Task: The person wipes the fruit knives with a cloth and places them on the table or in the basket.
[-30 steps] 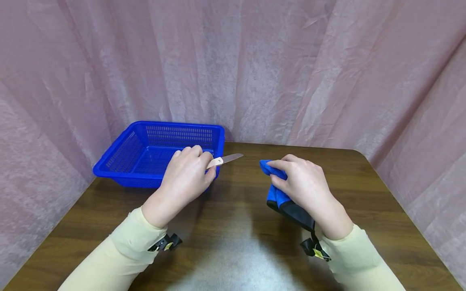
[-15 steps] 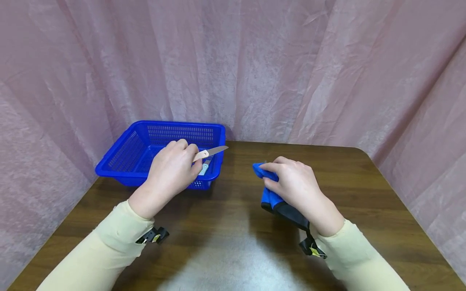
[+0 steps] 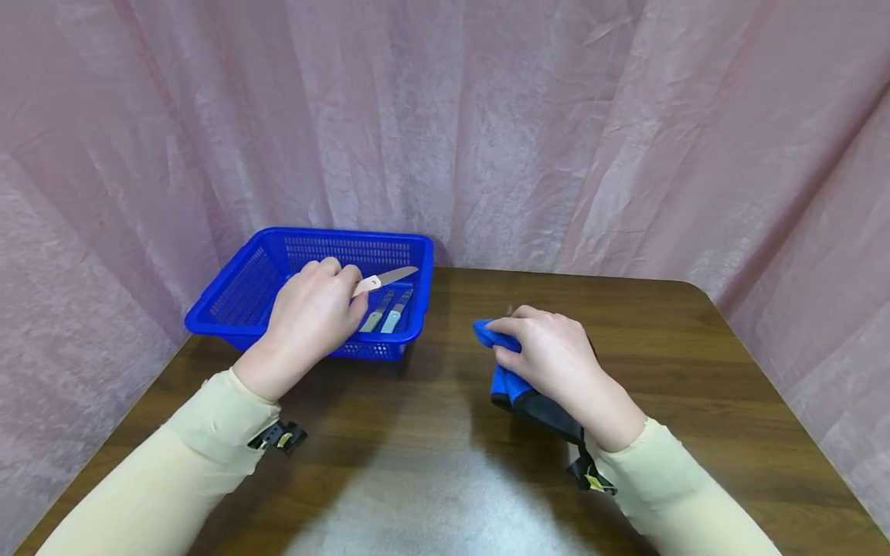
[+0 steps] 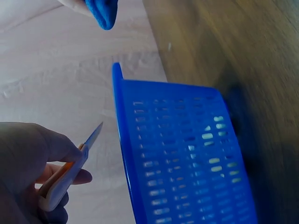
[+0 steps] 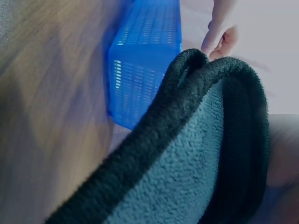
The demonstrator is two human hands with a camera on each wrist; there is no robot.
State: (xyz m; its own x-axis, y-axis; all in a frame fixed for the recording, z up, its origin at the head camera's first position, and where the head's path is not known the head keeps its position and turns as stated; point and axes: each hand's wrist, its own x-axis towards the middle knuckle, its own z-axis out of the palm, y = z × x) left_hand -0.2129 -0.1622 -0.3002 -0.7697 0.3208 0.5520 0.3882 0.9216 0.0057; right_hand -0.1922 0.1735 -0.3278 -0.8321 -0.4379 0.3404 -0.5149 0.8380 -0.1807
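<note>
In the head view, my left hand (image 3: 302, 316) grips a small knife (image 3: 384, 279) by its cream handle, above the right part of the blue basket (image 3: 306, 338). The blade points right. In the left wrist view, the knife (image 4: 65, 179) shows an orange strip along its handle. My right hand (image 3: 549, 355) pinches a folded blue cloth (image 3: 511, 382) with a dark border, over the table right of the basket. The right wrist view shows the cloth's grey-blue face (image 5: 177, 172) and dark edging up close. A small grey tip (image 3: 509, 310) shows behind the right hand; its kind cannot be made out.
Inside the basket at the right lie a greenish-handled knife (image 3: 375, 313) and a light-blue-handled knife (image 3: 395, 313), side by side. Under everything is a brown wooden table (image 3: 431, 432). Pink curtains (image 3: 487, 139) hang behind it and at the sides.
My left hand has moved left with the knife, so the blade is now over the basket and two knives inside show. My right hand has shifted slightly left with the cloth.
</note>
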